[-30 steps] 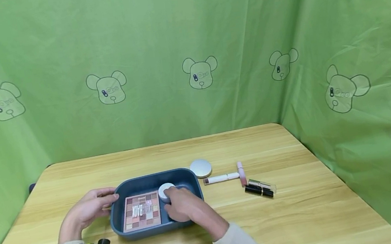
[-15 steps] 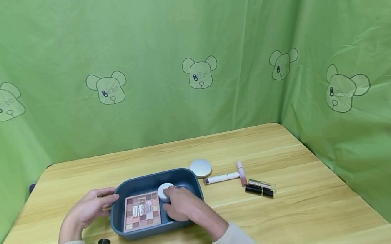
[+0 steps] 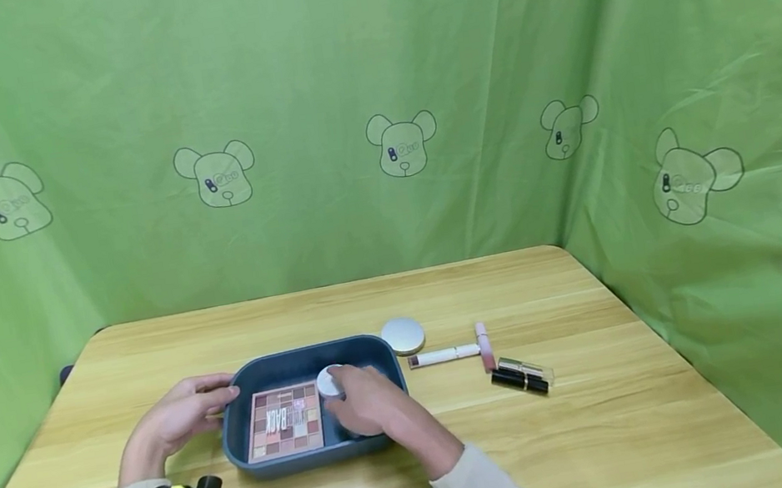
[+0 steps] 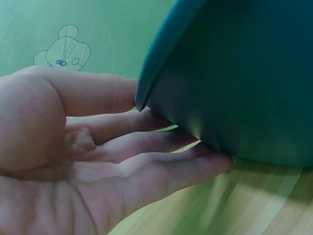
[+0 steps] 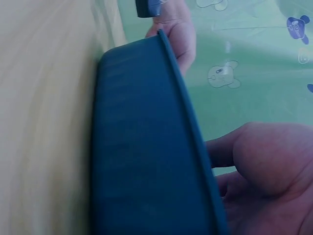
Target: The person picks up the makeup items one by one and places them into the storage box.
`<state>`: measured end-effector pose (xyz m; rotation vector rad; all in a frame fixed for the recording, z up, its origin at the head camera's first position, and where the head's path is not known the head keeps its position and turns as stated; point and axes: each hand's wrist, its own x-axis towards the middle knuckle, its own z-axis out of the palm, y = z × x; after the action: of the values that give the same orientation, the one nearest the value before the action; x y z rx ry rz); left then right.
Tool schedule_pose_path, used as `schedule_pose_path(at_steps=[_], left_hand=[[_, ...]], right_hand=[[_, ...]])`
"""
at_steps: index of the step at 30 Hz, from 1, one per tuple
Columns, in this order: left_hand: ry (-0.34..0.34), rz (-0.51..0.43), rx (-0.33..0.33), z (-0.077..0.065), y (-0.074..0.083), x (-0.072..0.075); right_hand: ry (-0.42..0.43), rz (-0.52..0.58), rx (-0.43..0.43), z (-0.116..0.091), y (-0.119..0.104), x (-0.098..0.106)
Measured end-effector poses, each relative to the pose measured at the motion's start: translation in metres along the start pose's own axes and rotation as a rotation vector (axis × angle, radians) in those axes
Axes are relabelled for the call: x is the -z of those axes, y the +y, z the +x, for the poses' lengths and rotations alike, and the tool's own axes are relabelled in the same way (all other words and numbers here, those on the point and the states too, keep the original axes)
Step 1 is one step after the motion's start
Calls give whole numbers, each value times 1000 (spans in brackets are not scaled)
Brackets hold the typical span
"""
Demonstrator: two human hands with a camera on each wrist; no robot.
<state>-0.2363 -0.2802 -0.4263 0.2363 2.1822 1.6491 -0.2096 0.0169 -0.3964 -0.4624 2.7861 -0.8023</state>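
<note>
A dark blue tray [image 3: 313, 459] with rounded corners sits on the table. Inside, on its left half, lies a pink eyeshadow palette [image 3: 284, 422] printed with "BACK". A small white-lidded round jar [image 3: 327, 383] rests beside the palette. My right hand [image 3: 368, 403] reaches into the tray and holds the jar, index finger on the lid and thumb at its near side. In the right wrist view, the tray's wall [image 5: 146, 147] hides those fingertips. My left hand [image 3: 185, 414] touches the tray's left end, thumb at the rim and fairly straight fingers [image 4: 161, 171] along the outer wall.
Right of the tray lie a silver round compact [image 3: 403, 335], a white tube [image 3: 443, 356], a pink tube [image 3: 485, 346], a clear-capped tube [image 3: 525, 370] and a black tube [image 3: 519, 382]. A green curtain [image 3: 306, 79] closes off the table's back and sides.
My right thumb has drawn a little closer to the jar, and the hand covers more of it. The jar, the tray and my left hand stay practically where they were.
</note>
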Motion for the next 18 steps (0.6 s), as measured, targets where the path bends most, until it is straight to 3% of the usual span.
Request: schedule_pose_path(at_steps=[18], left_hand=[[0, -6, 0, 0, 0, -1]], right_hand=[[217, 141, 27, -4, 2, 27]])
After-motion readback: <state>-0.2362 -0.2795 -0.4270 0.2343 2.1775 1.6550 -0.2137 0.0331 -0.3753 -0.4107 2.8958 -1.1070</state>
